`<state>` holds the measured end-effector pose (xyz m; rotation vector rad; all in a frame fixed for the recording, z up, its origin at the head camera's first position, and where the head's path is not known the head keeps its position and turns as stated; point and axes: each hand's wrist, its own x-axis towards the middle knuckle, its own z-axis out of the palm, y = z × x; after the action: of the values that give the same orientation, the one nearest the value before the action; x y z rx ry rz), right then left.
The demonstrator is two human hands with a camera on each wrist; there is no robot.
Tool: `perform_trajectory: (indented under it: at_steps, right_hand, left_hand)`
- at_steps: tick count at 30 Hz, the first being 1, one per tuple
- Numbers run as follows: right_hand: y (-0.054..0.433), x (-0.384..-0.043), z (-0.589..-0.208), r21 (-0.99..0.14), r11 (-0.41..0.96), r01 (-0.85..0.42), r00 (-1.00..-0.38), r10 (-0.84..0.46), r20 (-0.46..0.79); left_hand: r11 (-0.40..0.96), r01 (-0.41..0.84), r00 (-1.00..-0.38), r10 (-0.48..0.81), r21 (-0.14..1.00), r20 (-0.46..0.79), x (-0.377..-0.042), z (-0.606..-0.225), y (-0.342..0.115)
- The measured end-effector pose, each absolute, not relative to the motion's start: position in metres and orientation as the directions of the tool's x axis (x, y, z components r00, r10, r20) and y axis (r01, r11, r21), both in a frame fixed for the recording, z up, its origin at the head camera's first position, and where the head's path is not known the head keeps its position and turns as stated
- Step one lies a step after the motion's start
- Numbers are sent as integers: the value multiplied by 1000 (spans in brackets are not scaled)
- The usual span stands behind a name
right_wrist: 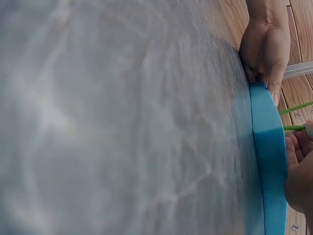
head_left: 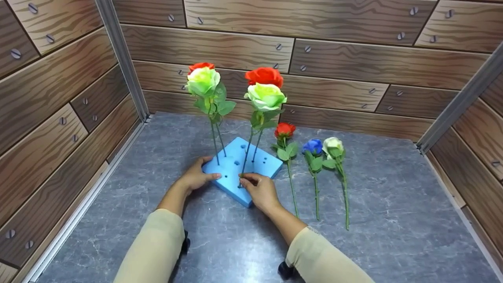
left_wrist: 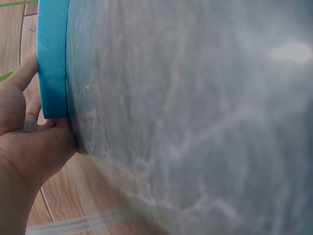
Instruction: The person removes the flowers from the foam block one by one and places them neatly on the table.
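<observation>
A blue foam block with several holes lies on the table. Four-sided and thick, it also shows in the left wrist view as a blue edge. My left hand grips its left corner, thumb on top and fingers along the side. Low on its stem, a pale green rose is pinched by my right hand, the stem's foot at a front hole. Behind it stands a red rose. At the block's left side, another green rose and a red rose stand upright.
Right of the block lie a red rose, a blue rose and a white rose, stems toward me. Wood-patterned walls with metal corner posts enclose the grey marbled table.
</observation>
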<state>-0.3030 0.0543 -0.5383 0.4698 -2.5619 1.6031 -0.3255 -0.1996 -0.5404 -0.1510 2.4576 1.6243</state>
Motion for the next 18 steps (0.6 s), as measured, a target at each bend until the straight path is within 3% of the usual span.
perform_trajectory:
  at_steps: [18]
  right_hand:
    - [55, -300, -539, -821, 395, -412, -906, -276, 321]
  left_hand:
    - [405, -179, -979, 20, 897, -204, -326, -541, -200]
